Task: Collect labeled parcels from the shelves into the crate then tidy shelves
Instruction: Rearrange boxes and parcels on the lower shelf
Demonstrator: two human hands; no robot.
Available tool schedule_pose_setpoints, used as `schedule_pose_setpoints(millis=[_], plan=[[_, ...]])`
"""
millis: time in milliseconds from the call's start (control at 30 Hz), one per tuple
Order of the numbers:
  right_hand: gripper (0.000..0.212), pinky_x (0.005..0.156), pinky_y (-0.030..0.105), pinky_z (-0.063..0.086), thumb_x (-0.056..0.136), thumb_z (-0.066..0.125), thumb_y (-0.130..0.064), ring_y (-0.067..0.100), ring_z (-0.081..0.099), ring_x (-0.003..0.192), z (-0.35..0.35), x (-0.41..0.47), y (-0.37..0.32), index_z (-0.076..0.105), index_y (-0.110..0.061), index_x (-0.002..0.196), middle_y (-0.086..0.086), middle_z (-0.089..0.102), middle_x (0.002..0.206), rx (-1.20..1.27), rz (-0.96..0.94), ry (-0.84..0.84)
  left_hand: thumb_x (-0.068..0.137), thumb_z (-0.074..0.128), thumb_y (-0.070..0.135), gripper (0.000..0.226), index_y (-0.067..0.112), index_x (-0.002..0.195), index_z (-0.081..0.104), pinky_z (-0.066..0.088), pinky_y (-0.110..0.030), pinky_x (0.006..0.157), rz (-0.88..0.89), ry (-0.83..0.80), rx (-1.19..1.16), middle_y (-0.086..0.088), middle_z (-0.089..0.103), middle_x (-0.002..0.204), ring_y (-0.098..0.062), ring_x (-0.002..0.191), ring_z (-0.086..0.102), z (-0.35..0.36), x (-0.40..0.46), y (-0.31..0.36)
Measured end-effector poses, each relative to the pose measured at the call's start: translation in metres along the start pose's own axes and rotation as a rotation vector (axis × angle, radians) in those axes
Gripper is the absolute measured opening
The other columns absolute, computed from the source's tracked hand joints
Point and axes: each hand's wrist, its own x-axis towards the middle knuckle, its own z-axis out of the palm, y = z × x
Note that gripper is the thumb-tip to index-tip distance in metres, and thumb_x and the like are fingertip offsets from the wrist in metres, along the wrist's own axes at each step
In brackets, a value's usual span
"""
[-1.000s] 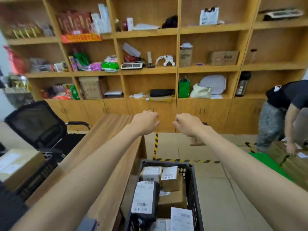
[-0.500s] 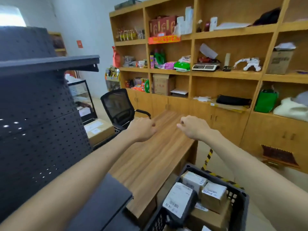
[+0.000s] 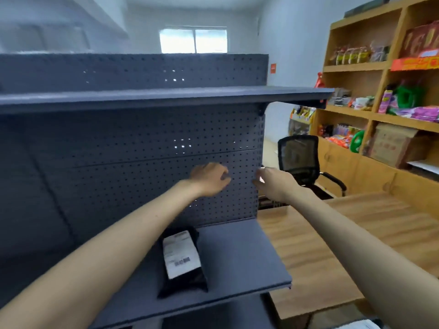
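neither hand holds anything. the left hand [image 3: 210, 178] is raised in front of the dark pegboard back panel [image 3: 142, 162], palm turned down and inward, its fingers loosely curled with the tips pointing toward the other hand. the right hand [image 3: 275, 184] sits just beside it at much the same height, near the right edge of the panel, fingers also loosely bent and empty; motion blur hides how each fingertip lies. the two hands are close but apart, with a narrow gap between them. both bare forearms stretch forward and up from the bottom corners of the view, the left crossing over the lower shelf [image 3: 237, 262], the right passing above the wooden desk [image 3: 332, 245]. below the hands, well apart from them, a black parcel [image 3: 183, 279] with a white printed label [image 3: 181, 254] lies flat on that grey shelf, close to the left forearm, its label facing up. a second grey shelf [image 3: 166, 97] runs above the hands. to the right of the metal rack stands a black mesh office chair [image 3: 300, 160], and beyond it a wooden shelving unit [image 3: 351, 67] with coloured packets and a brown cardboard box [image 3: 389, 148]. a bright window [image 3: 193, 41] shows on the far wall behind the rack.
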Motion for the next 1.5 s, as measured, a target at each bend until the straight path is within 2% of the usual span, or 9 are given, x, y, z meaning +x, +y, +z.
schedule_pose_setpoints(millis=[67, 267, 400, 500, 600, 867, 1133, 1267, 1500], plan=[[0.029, 0.071, 0.035, 0.040, 0.104, 0.038, -0.033, 0.033, 0.060, 0.102, 0.004, 0.024, -0.042, 0.051, -0.009, 0.092, 0.012, 0.061, 0.105, 0.040, -0.058, -0.048, 0.104, 0.042, 0.043, 0.034, 0.021, 0.121, 0.062, 0.034, -0.032, 0.080, -0.101, 0.010, 0.037, -0.001, 0.062, 0.123, -0.025, 0.113, 0.059, -0.017, -0.026, -0.043], [0.036, 0.084, 0.041, 0.050, 0.104, 0.038, -0.036, 0.031, 0.062, 0.096, 0.020, 0.067, -0.193, 0.058, -0.007, 0.104, 0.012, 0.064, 0.101, 0.121, -0.260, -0.088, 0.104, 0.039, 0.047, 0.035, 0.020, 0.114, 0.060, 0.038, -0.034, 0.079, -0.384, 0.009, 0.147, -0.005, 0.062, 0.122, -0.028, 0.107, 0.060, -0.060, -0.123, -0.163], [0.031, 0.076, 0.037, 0.045, 0.104, 0.037, -0.037, 0.030, 0.058, 0.098, 0.029, 0.071, -0.311, 0.055, -0.013, 0.108, 0.010, 0.060, 0.107, 0.157, -0.446, -0.114, 0.103, 0.042, 0.046, 0.042, 0.019, 0.132, 0.057, 0.045, -0.037, 0.086, -0.558, 0.024, 0.207, -0.011, 0.060, 0.130, -0.032, 0.115, 0.059, -0.083, -0.214, -0.231], [0.033, 0.074, 0.037, 0.042, 0.104, 0.035, -0.039, 0.030, 0.056, 0.102, 0.034, 0.061, -0.406, 0.055, -0.013, 0.111, 0.008, 0.056, 0.111, 0.168, -0.575, -0.140, 0.103, 0.045, 0.043, 0.041, 0.013, 0.125, 0.060, 0.047, -0.040, 0.090, -0.662, 0.064, 0.215, -0.012, 0.063, 0.126, -0.033, 0.113, 0.060, -0.102, -0.296, -0.276], [0.031, 0.074, 0.039, 0.049, 0.103, 0.039, -0.038, 0.027, 0.058, 0.091, 0.035, 0.041, -0.499, 0.056, -0.013, 0.099, 0.007, 0.059, 0.104, 0.201, -0.712, -0.100, 0.103, 0.046, 0.041, 0.040, 0.016, 0.130, 0.060, 0.046, -0.039, 0.089, -0.766, 0.106, 0.227, -0.007, 0.061, 0.130, -0.030, 0.118, 0.058, -0.123, -0.380, -0.314], [0.030, 0.074, 0.039, 0.041, 0.101, 0.042, -0.037, 0.032, 0.058, 0.105, 0.040, -0.033, -0.724, 0.058, -0.012, 0.107, 0.009, 0.057, 0.113, 0.241, -1.012, -0.025, 0.103, 0.044, 0.044, 0.041, 0.019, 0.131, 0.059, 0.049, -0.040, 0.091, -1.038, 0.110, 0.336, -0.005, 0.060, 0.133, -0.029, 0.121, 0.057, -0.162, -0.601, -0.396], [0.028, 0.075, 0.039, 0.042, 0.102, 0.041, -0.033, 0.033, 0.058, 0.098, 0.048, -0.093, -0.875, 0.056, -0.010, 0.105, 0.010, 0.057, 0.110, 0.235, -1.202, -0.054, 0.101, 0.045, 0.046, 0.040, 0.020, 0.126, 0.061, 0.052, -0.041, 0.087, -1.227, 0.125, 0.297, -0.003, 0.065, 0.122, -0.027, 0.115, 0.060, -0.175, -0.751, -0.451], [0.028, 0.080, 0.041, 0.046, 0.102, 0.041, -0.033, 0.031, 0.058, 0.099, 0.050, -0.116, -0.942, 0.056, -0.011, 0.109, 0.009, 0.057, 0.112, 0.229, -1.283, -0.074, 0.102, 0.044, 0.046, 0.039, 0.021, 0.123, 0.064, 0.046, -0.037, 0.077, -1.291, 0.164, 0.298, -0.004, 0.065, 0.120, -0.029, 0.113, 0.061, -0.174, -0.795, -0.478], [0.027, 0.082, 0.043, 0.049, 0.101, 0.042, -0.034, 0.031, 0.059, 0.101, 0.071, -0.134, -1.068, 0.059, -0.014, 0.110, 0.009, 0.059, 0.114, 0.235, -1.401, -0.089, 0.101, 0.045, 0.042, 0.034, 0.020, 0.121, 0.062, 0.044, -0.038, 0.079, -1.410, 0.152, 0.305, -0.005, 0.063, 0.123, -0.030, 0.117, 0.059, -0.169, -0.860, -0.552]])
